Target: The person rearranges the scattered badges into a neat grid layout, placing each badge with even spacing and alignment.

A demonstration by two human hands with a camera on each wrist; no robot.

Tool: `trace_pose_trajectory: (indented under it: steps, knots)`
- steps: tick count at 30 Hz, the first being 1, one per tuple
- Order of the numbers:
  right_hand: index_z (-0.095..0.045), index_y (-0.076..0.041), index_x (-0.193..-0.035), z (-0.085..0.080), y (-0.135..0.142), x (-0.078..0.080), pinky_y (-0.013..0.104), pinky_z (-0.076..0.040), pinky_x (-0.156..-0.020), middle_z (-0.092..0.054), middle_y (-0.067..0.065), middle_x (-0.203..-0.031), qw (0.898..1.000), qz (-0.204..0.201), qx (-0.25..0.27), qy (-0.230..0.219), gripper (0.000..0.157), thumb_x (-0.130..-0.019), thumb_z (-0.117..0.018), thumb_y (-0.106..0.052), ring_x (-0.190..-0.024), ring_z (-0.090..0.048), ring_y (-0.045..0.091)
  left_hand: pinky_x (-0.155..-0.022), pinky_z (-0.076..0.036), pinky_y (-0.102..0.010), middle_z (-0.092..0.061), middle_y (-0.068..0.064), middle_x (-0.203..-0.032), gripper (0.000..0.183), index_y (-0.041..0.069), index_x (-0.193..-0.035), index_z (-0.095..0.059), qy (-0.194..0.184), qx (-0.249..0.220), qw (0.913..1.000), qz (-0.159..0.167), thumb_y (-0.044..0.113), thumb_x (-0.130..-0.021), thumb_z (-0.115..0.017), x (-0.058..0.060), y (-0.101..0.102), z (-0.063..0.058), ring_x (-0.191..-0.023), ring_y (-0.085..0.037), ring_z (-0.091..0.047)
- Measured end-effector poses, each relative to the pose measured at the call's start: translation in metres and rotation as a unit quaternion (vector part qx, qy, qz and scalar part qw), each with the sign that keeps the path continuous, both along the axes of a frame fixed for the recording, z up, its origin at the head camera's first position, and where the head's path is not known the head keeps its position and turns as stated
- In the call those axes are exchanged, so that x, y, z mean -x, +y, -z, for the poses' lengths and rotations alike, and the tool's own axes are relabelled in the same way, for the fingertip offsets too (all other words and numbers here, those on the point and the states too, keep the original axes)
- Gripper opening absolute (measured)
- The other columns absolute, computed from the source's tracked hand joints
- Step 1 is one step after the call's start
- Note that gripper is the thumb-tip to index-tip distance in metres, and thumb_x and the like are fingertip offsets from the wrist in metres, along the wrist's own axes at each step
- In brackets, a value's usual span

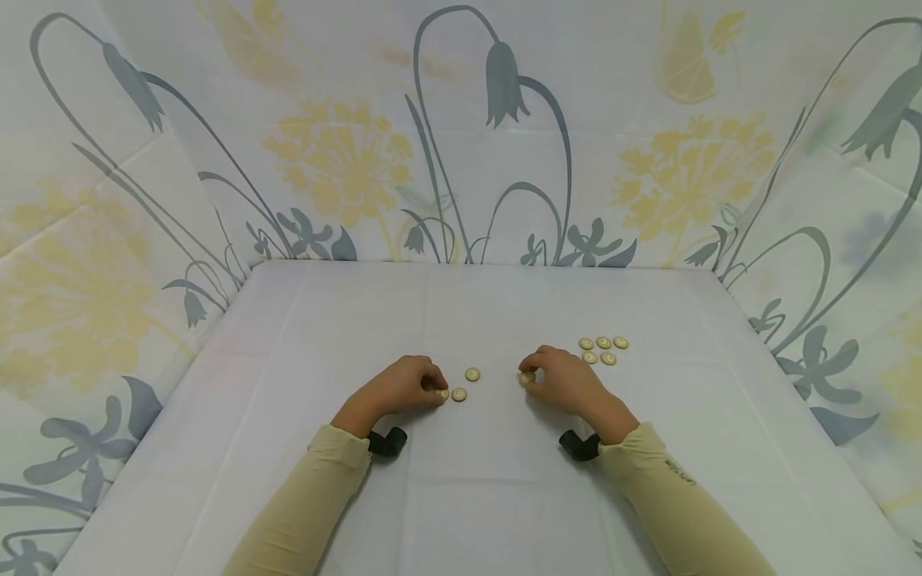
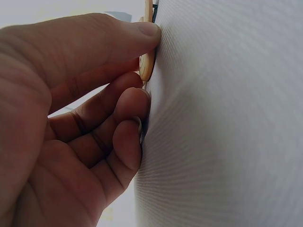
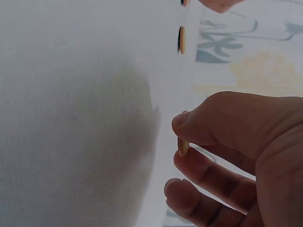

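Observation:
Small round wooden discs with a mark on their faces lie on the white cloth. My left hand [image 1: 406,388] pinches one wooden disc [image 2: 145,68] by its edge between thumb and forefinger, with the disc down at the cloth. Right beside it lies a second disc [image 1: 458,394], and a third disc [image 1: 472,374] sits slightly farther back. To the right, my right hand [image 1: 569,382] holds another disc [image 3: 183,145] between thumb and fingertips, apart from the cloth in the right wrist view. Its face is partly covered by the fingers.
Beyond the right hand, several more discs [image 1: 603,342] lie in two short rows. A white cloth covers the table [image 1: 475,512]. Flower-patterned fabric [image 1: 461,160] rises behind it and at both sides. Each wrist wears a black device [image 1: 387,442].

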State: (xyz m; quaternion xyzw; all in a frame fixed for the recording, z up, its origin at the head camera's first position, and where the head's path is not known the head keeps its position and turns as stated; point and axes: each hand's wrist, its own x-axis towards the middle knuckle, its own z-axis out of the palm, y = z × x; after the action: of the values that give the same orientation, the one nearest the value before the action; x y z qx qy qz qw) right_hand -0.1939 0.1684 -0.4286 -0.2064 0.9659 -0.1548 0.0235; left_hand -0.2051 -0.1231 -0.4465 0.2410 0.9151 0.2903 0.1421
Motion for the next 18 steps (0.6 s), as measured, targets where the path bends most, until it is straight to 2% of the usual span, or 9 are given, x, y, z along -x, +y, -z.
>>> trace_pose_trajectory:
  steps: [11,18]
  knots:
    - [-0.072,-0.011,-0.108,0.002,0.014,0.004,0.038,-0.052,-0.079,-0.067,0.001,-0.102,1.0,-0.001,0.011,0.016,0.025,-0.085,-0.067,-0.018,-0.092,-0.063,0.019,-0.074,-0.049,-0.026,-0.06,0.005,-0.085,0.011,0.015,-0.094,-0.074,0.0,0.003,1.0,0.002,0.021,-0.084,-0.075,0.0,0.0,0.0,-0.079,-0.008,-0.055]
    - [-0.071,-0.011,-0.11,0.003,0.024,0.005,0.038,-0.052,-0.077,-0.066,0.003,-0.104,1.0,0.016,0.009,0.021,0.026,-0.086,-0.064,-0.018,-0.093,-0.064,0.021,-0.075,-0.048,-0.026,-0.06,0.005,-0.085,0.011,0.015,-0.093,-0.074,0.003,0.004,1.0,0.002,0.02,-0.084,-0.075,-0.001,0.0,-0.002,-0.079,-0.008,-0.055]
